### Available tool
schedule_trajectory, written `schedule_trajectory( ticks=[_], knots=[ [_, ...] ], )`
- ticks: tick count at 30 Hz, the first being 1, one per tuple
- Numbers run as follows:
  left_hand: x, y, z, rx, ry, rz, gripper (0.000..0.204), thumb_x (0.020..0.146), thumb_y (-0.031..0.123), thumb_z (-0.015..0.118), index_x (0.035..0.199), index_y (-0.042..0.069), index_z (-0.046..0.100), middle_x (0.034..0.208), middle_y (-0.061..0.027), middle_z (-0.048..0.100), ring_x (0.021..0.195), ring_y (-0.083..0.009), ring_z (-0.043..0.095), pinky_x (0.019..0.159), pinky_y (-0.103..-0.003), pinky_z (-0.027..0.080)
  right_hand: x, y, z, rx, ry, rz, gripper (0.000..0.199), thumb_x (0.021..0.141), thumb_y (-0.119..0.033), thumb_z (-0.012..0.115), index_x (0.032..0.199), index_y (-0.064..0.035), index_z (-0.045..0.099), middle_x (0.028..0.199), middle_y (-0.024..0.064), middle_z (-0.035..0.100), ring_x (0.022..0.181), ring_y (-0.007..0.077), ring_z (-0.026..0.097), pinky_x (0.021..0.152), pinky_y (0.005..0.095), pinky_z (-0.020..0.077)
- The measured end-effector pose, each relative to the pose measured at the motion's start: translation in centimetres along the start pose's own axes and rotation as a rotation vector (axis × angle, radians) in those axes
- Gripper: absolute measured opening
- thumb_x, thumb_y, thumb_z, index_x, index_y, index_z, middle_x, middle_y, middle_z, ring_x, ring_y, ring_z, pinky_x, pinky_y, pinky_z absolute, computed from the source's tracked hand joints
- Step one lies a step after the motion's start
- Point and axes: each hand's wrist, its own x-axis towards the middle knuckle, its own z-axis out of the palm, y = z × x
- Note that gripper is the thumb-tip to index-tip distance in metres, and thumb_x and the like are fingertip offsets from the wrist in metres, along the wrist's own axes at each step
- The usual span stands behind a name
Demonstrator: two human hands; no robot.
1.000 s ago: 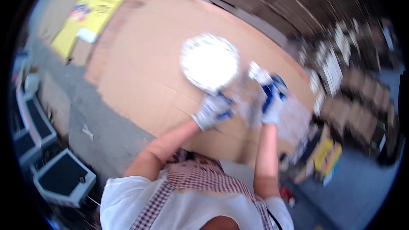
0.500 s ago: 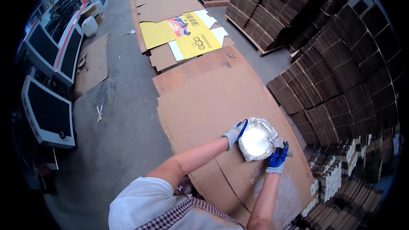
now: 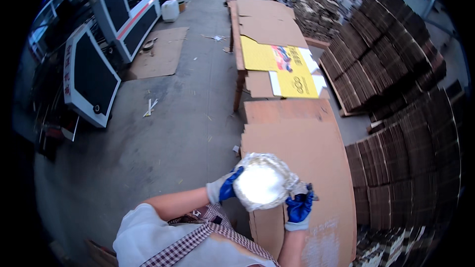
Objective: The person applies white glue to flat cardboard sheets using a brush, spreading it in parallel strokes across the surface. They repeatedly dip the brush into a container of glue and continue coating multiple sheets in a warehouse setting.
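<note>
Left hand (image 3: 223,188) and right hand (image 3: 299,206) (both gloved) grip opposite sides of a white roll (image 3: 261,186), held above the cardboard (image 3: 302,143) on the worktop.

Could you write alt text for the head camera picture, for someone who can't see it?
Two gloved hands, left and right, hold a round white bundle over flat cardboard sheets. Cardboard stacks stand at right, machines at left.

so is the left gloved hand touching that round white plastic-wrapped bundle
Touching. The head view shows the left gloved hand with its blue fingers pressed against the edge of the round white plastic-wrapped bundle, no gap between them.
</note>
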Motion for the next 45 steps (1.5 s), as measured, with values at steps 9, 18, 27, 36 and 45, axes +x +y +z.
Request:
schedule_trajectory(
  ticks=[9, 18, 27, 36, 45],
  knots=[
    [-13.3, 19.0, -10.8, 0.263, 0.373, 0.525, 0.064, 0.103, 0.046, 0.039, 0.152, 0.007, 0.026, 0.150, -0.0116, 0.040, 0.136, -0.0243, 0.042, 0.114, -0.038, 0.033, 14.7, 17.6, 16.6, 0.087, -0.075, 0.223, 0.033, 0.095, -0.032, 0.062, 0.126, -0.0221, 0.061, 0.138, 0.0054, 0.056, 0.132, 0.0286, 0.048, 0.104, 0.0589, 0.0427],
    [-14.9, 39.3, -20.0, -0.041, 0.547, 0.848, 0.058, 0.104, 0.044, 0.037, 0.150, 0.008, 0.031, 0.147, -0.0137, 0.044, 0.132, -0.0282, 0.046, 0.111, -0.043, 0.039, 33.9, 29.2, 30.9, 0.165, -0.072, 0.309, 0.034, 0.092, -0.024, 0.067, 0.121, -0.0090, 0.061, 0.126, 0.0099, 0.063, 0.118, 0.0239, 0.059, 0.102, 0.0369, 0.0486],
    [-5.0, 62.4, -24.1, -0.008, 0.557, 0.989, 0.066, 0.100, 0.054, 0.036, 0.150, 0.011, 0.032, 0.148, -0.0131, 0.043, 0.132, -0.0318, 0.046, 0.111, -0.048, 0.038, 62.5, 42.0, 46.6, 0.310, -0.227, 0.467, 0.030, 0.094, -0.018, 0.062, 0.121, -0.0049, 0.061, 0.124, 0.0130, 0.064, 0.114, 0.0269, 0.061, 0.103, 0.0381, 0.0480],
    [6.3, 84.9, -31.6, -0.006, 0.602, 1.087, 0.067, 0.100, 0.054, 0.035, 0.150, 0.009, 0.031, 0.148, -0.0144, 0.042, 0.132, -0.0325, 0.045, 0.112, -0.047, 0.036, 80.7, 54.0, 73.8, 0.209, -0.431, 0.733, 0.027, 0.096, -0.021, 0.060, 0.120, -0.0075, 0.061, 0.121, 0.0120, 0.064, 0.108, 0.0251, 0.064, 0.090, 0.0349, 0.0554],
    [22.6, 114.9, -38.6, 0.084, 0.456, 0.808, 0.063, 0.102, 0.050, 0.034, 0.148, 0.006, 0.033, 0.143, -0.0160, 0.047, 0.128, -0.0300, 0.050, 0.109, -0.044, 0.042, 104.5, 53.9, 78.3, 0.328, -0.147, 0.505, 0.028, 0.095, -0.016, 0.061, 0.121, -0.0049, 0.060, 0.120, 0.0126, 0.065, 0.109, 0.0275, 0.064, 0.092, 0.0379, 0.0569]
  ],
)
